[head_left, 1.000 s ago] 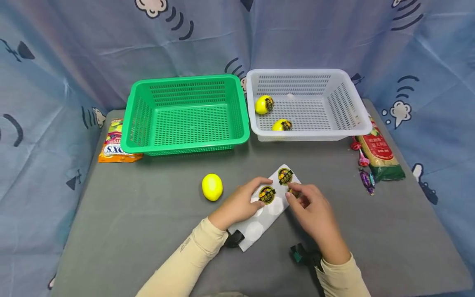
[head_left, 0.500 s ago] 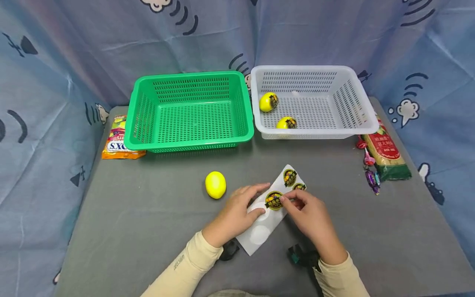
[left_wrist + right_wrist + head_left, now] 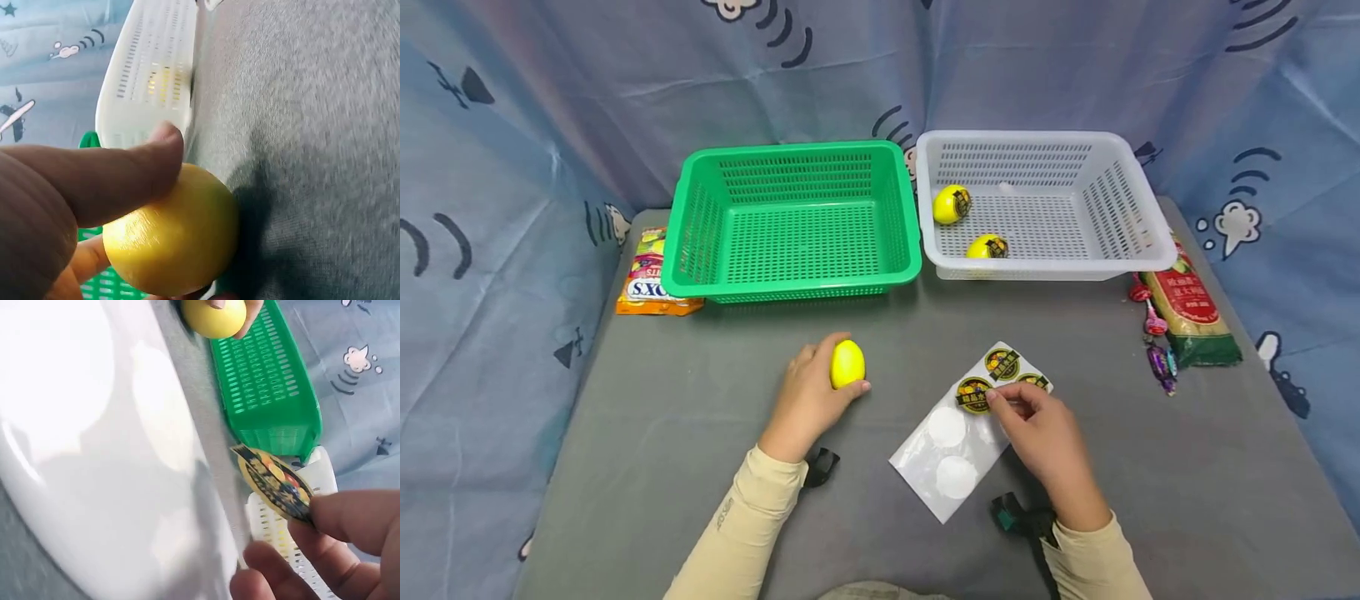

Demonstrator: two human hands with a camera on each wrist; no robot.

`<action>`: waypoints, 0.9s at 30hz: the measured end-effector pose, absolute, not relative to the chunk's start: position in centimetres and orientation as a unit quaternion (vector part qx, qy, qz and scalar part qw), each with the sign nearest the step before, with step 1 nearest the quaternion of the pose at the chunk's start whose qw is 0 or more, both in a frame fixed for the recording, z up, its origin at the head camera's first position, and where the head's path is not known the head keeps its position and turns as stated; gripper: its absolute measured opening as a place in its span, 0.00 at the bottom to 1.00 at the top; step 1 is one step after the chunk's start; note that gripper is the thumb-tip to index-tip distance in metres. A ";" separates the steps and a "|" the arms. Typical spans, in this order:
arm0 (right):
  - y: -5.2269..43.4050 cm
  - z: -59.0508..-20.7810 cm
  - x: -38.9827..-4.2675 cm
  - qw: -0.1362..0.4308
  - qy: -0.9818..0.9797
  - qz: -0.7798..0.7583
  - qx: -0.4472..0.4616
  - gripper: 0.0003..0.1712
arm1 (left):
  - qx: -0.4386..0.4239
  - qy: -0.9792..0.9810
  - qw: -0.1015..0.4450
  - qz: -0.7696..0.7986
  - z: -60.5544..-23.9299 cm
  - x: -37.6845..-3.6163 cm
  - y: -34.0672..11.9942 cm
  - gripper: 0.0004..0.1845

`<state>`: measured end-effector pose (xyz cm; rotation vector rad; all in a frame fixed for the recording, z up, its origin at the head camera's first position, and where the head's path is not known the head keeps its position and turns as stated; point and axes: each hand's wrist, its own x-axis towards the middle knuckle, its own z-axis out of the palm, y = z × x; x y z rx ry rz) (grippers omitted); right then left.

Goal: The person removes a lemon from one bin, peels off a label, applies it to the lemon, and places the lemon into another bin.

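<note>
My left hand (image 3: 808,398) grips a yellow lemon (image 3: 847,365) between thumb and fingers, left of the sticker sheet. The left wrist view shows the thumb across the top of the lemon (image 3: 181,237). A round black and gold sticker (image 3: 275,481) is pinched at its edge by the thumb and finger of my right hand (image 3: 1037,429). In the head view that sticker (image 3: 973,395) overlaps the white sticker sheet (image 3: 925,457), which has bare white circles and a printed sticker (image 3: 1002,363) at its far end; another is partly hidden by the right hand.
A green basket (image 3: 790,292) stands at the back. Beside it, a white basket (image 3: 1052,268) holds two lemons (image 3: 951,204) bearing stickers. A snack bag (image 3: 655,283) lies at left; at right are a green and gold bag (image 3: 1195,308) and wrapped candies (image 3: 1161,362).
My left hand has left the sticker sheet, moved left and taken hold of the lemon. The right hand peeled the sticker and holds it. The sheet has shifted slightly.
</note>
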<state>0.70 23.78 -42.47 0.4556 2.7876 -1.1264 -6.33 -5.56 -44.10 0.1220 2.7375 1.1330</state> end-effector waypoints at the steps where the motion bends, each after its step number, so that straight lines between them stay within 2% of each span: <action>1: 23.5 -42.5 0.6 0.049 0.911 -0.378 0.155 0.15 | 0.045 0.916 0.085 0.390 -44.3 -6.3 -5.4 0.39; 5: 21.8 -41.8 0.3 0.058 0.845 -0.506 0.160 0.13 | 0.077 0.817 0.109 0.561 -44.4 -5.8 -4.7 0.39; 10: 18.8 -39.3 0.3 0.062 0.723 -0.677 0.126 0.05 | 0.134 0.595 0.194 0.768 -43.0 -4.4 -4.2 0.44; 14: 17.3 -38.2 0.4 0.036 0.736 -0.669 0.095 0.06 | 0.168 0.537 0.197 0.803 -42.3 -3.4 -3.6 0.43; 19: 16.5 -38.2 0.6 0.039 0.748 -0.656 0.089 0.10 | 0.158 0.537 0.157 0.814 -42.6 -2.8 -2.7 0.38; 23: 16.4 -38.7 0.4 0.047 0.742 -0.662 0.094 0.12 | 0.145 0.517 0.153 0.830 -43.0 -2.5 -2.6 0.45; 27: 16.9 -39.2 0.0 0.089 0.713 -0.691 0.084 0.13 | 0.144 0.467 0.195 0.850 -43.1 -2.5 -2.8 0.52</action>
